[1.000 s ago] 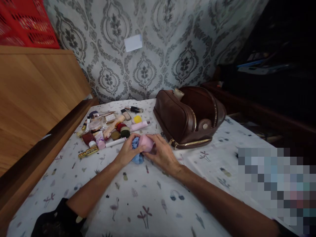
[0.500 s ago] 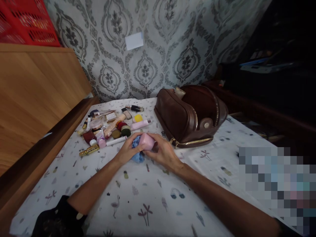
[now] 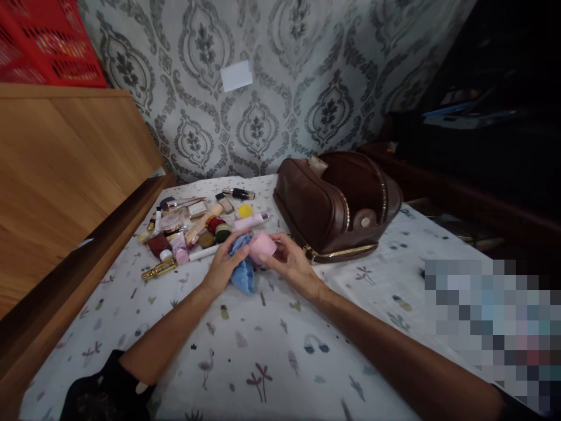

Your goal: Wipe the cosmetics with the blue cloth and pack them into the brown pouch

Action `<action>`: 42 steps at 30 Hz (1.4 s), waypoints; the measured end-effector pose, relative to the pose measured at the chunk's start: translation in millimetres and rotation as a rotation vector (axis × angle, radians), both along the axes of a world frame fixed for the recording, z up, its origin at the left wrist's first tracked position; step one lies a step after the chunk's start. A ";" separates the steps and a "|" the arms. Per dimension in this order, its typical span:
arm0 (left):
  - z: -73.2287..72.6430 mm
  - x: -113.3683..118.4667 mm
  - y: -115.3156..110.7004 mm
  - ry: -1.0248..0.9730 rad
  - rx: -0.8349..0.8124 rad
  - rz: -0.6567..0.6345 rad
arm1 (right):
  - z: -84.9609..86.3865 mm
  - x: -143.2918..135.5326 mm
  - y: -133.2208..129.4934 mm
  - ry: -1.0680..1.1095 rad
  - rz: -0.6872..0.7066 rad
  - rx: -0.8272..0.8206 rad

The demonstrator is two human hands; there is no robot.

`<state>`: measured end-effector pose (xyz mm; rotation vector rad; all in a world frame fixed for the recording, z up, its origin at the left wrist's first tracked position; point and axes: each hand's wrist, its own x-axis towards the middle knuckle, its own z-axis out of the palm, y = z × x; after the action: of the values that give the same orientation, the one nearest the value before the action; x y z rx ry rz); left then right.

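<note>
A blue cloth (image 3: 243, 275) is gripped in my left hand (image 3: 220, 266), its lower end hanging down above the patterned sheet. Against the cloth's right side is a small pink object (image 3: 263, 247), which my right hand (image 3: 293, 266) holds between thumb and fingers. Just beyond my left hand lies a group of cosmetics, among them a pink tube (image 3: 250, 221), a yellow round item (image 3: 244, 210), a dark green-rimmed jar (image 3: 223, 233) and a gold bottle (image 3: 159, 269). Part of a white pen-like tube (image 3: 203, 253) is hidden behind my left hand.
A brown leather bag (image 3: 307, 204) stands unzipped at the back right. Wooden furniture (image 3: 74, 152) with a red basket (image 3: 48, 44) on top is at the left. Patterned wallpaper rises behind. Dark shelving and a pixelated patch are at the right.
The blue cloth now shows more, spread lower and beside the pink object. My right hand has shifted its fingers on the pink object, which has turned and moved slightly right.
</note>
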<state>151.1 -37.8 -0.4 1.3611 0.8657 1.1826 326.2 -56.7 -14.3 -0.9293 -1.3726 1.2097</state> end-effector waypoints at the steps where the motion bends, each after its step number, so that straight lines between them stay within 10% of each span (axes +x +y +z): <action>1: 0.0 1.7 0.1 -0.084 -0.053 0.016 | -0.8 -0.3 0.8 0.014 -0.009 -0.006; 8: -0.1 14.2 -4.6 -0.305 -0.232 -0.043 | -9.7 4.3 8.7 -0.057 -0.251 0.111; 21: -2.3 6.4 -8.8 0.375 0.281 0.198 | -5.9 9.2 3.9 -0.455 -0.470 0.353; 31: -1.2 2.2 -10.3 0.553 0.711 0.250 | -6.3 10.1 1.6 -0.665 -0.461 0.556; 42: 12.6 3.9 -12.9 0.418 0.427 0.256 | -1.9 10.1 -4.5 -0.846 -0.232 0.708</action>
<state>154.9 -50.7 12.2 1.9351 1.1510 1.3543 336.3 -61.2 -16.2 -1.0617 -2.0745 0.0556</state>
